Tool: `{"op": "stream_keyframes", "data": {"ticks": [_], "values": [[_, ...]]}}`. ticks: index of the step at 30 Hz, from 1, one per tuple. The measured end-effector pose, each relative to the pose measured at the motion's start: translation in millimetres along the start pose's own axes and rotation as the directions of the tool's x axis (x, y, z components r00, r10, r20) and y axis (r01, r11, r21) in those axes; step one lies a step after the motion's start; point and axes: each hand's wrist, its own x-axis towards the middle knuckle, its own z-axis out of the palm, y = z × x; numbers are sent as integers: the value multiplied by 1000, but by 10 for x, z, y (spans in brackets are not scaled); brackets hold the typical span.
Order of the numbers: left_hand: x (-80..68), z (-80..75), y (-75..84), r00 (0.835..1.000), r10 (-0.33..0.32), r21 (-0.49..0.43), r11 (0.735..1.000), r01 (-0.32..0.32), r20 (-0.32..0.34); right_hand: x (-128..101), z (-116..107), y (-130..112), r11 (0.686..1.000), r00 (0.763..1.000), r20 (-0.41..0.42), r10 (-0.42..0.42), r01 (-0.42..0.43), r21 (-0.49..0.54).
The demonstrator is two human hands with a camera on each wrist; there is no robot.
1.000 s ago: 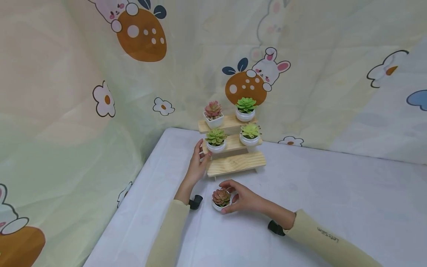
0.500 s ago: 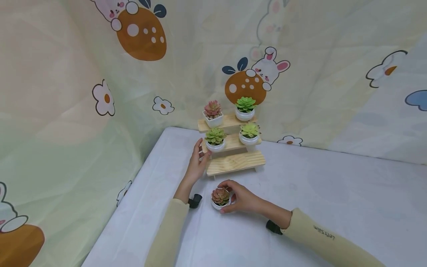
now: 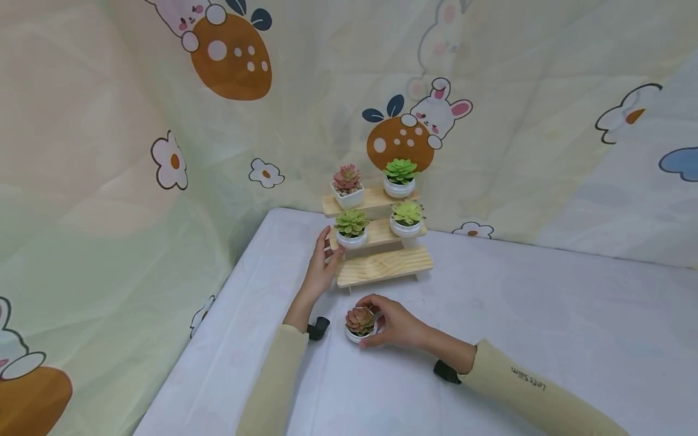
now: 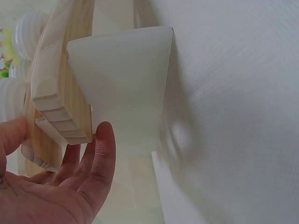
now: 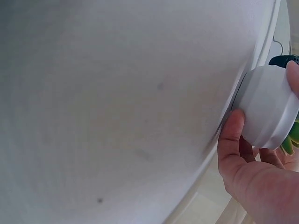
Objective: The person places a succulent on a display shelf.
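A three-tier wooden plant stand (image 3: 384, 266) rises on the table, and my left hand (image 3: 320, 269) grips the left end of its middle shelf. In the left wrist view the thumb lies above the wooden board (image 4: 70, 93) and the fingers curl below its end. In front of the stand, a reddish succulent (image 3: 360, 321) in a round white pot (image 5: 268, 105) stands upright on the tabletop. My right hand (image 3: 400, 324) holds that pot from the right between thumb and fingers. A green succulent (image 3: 351, 224) in a white pot sits close to my left fingers.
On the middle shelf's right is a pale green succulent (image 3: 408, 213). The top shelf bears a pink succulent (image 3: 347, 180) in a square pot and a bright green succulent (image 3: 400, 172). A printed cloth backdrop (image 3: 305, 109) hangs behind the white-covered table (image 3: 518, 303).
The right hand and the reddish succulent's pot have shifted very slightly in the picture, along with the whole scene. Both hands keep their holds.
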Motion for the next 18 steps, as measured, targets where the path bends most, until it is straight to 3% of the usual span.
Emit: {"op": "stream_keyframes", "data": {"ticks": [5,13,18], "values": [[25,5,-36,1000,-16,0,1000,16,0,-10,-8,-19,1000,1000,-12,22,-22,6],[212,48,-445,999,-30,-5,1000,30,-14,-17,-87,-47,999,997,-71,44,-44,15],[214,41,-475,1000,-11,4,1000,11,-19,-7,-200,-90,999,992,-119,40,-38,18]]}}
